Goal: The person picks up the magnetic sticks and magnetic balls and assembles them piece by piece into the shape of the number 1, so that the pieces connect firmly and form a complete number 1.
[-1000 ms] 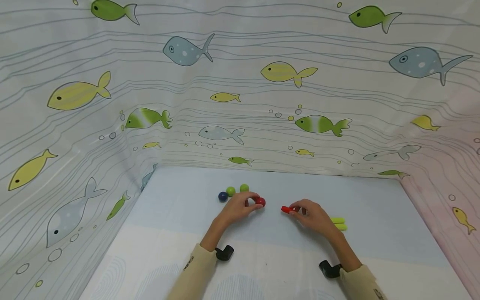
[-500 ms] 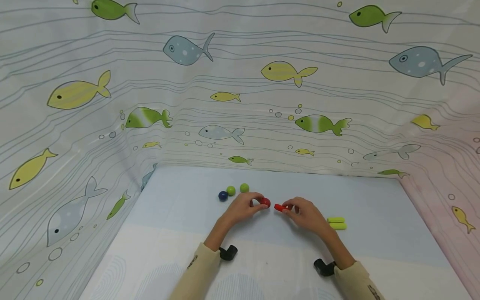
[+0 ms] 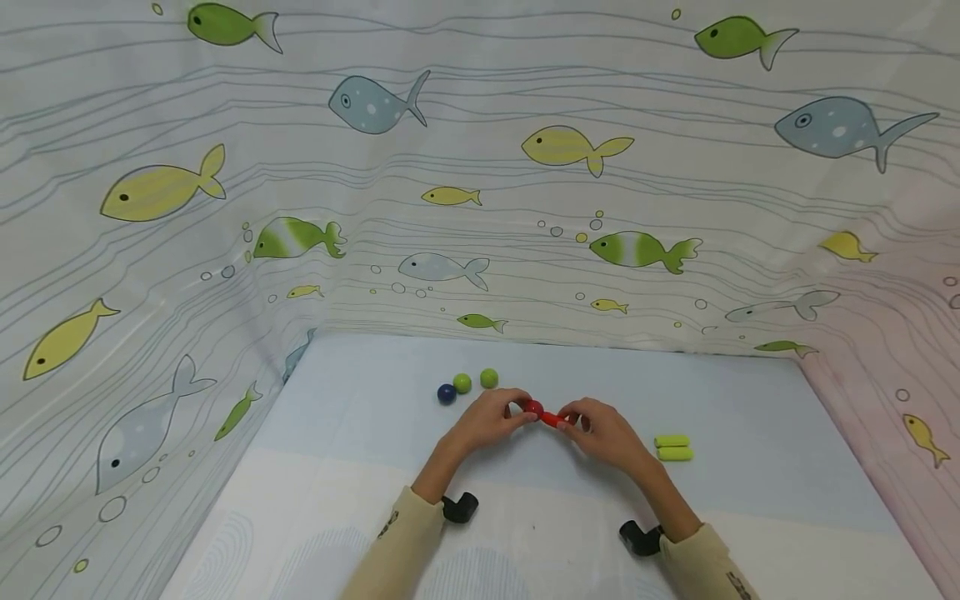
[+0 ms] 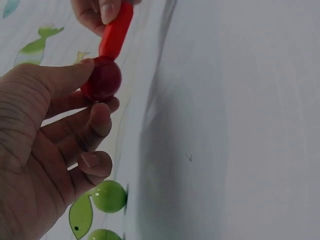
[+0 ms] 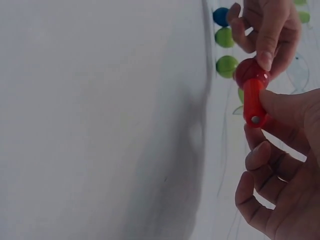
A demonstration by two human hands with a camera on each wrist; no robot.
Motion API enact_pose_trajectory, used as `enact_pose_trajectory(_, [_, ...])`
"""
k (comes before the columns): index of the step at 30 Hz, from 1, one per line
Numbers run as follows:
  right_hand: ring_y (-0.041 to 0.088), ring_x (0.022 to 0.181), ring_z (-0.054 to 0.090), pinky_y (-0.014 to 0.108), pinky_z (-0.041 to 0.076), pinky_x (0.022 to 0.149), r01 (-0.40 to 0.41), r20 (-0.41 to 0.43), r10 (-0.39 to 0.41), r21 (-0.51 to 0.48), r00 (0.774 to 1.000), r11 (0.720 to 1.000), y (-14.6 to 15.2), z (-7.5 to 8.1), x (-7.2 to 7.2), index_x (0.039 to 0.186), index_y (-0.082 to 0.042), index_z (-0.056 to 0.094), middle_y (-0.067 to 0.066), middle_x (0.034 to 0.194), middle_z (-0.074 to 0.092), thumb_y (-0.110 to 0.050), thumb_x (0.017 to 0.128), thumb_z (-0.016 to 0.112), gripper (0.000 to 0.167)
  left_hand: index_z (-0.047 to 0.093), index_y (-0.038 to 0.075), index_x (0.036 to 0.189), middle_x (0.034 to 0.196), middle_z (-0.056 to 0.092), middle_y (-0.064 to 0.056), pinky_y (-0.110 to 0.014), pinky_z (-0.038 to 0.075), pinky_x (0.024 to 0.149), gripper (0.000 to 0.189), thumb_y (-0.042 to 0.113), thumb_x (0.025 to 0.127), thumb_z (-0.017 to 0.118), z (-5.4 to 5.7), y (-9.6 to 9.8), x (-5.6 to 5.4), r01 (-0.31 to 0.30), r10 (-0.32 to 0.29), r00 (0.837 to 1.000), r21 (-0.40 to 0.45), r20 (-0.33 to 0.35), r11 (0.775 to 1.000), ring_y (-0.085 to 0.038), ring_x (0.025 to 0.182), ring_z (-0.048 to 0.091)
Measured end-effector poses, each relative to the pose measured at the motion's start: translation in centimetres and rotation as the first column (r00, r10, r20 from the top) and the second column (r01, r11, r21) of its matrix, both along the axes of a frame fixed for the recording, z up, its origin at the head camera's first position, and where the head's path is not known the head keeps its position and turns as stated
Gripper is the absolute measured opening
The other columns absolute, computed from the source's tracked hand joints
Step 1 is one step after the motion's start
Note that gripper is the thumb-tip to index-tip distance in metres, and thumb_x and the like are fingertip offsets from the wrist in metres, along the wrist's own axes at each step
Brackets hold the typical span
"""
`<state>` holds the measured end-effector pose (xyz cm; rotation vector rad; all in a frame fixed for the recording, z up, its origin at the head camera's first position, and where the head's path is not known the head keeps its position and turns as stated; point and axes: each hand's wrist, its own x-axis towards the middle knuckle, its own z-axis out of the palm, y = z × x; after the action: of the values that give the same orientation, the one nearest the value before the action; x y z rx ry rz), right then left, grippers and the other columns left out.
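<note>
The gap between the red ball (image 3: 533, 408) and the red stick (image 3: 552, 420) half a second ago has closed: the stick's near end now meets the ball, at about its four o'clock in the head view. The work has thus seemingly reached the joining step, though whether the pieces hold together by themselves cannot be told. The left hand (image 3: 486, 418) pinches the ball between thumb and fingers; the right hand's (image 3: 606, 432) fingers grasp the stick. Toward ten o'clock from the ball, a navy ball (image 3: 447, 394) and two green balls (image 3: 462, 383) lie on the bench (image 3: 540, 533); between three and four o'clock, two yellow-green sticks (image 3: 675, 454) lie side by side.
</note>
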<state>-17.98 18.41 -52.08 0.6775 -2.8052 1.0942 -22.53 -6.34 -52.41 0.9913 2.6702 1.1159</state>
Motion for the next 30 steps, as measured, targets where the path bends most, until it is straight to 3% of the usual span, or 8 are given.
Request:
enact_pose_trajectory(17, [0.01,0.067,0.052,0.026,0.046,0.057,-0.073,0.124,0.069,0.025,0.99,0.997,-0.6,0.5,-0.3,0.107,-0.013,0.072,-0.011,0.078,0.062,-0.02,0.088,0.076,0.021,0.066,0.013,0.119,0.108,0.068,0.004,-0.02,0.047,0.07,0.025,0.026,0.097,0.064,-0.4,0.7,-0.2,0.035,-0.035,0.999,-0.005,-0.008,0.999,-0.008,0.08,0.056])
enact_pose_trajectory(23, [0.01,0.068,0.054,0.027,0.046,0.058,-0.021,0.161,0.016,0.033,0.987,0.999,-1.0,0.6,-0.5,0.104,-0.014,0.072,-0.01,0.077,0.062,-0.02,0.087,0.077,0.018,0.065,0.011,0.123,0.111,0.068,0.001,-0.021,0.048,0.072,0.03,0.025,0.097,0.065,0.0,0.9,0.0,0.005,-0.005,1.0,-0.005,0.001,1.0,-0.008,0.082,0.056])
enact_pose_trajectory(30, [0.014,0.071,0.056,0.028,0.048,0.06,0.09,0.201,-0.086,-0.011,0.976,0.996,-1.2,0.4,-1.1,0.105,-0.011,0.073,-0.005,0.079,0.063,-0.018,0.086,0.076,0.02,0.057,0.009,0.136,0.127,0.063,-0.002,-0.022,0.049,0.075,0.043,0.028,0.098,0.064,-0.2,0.9,-0.1,-0.056,0.056,0.998,0.005,-0.02,0.998,-0.008,0.082,0.055])
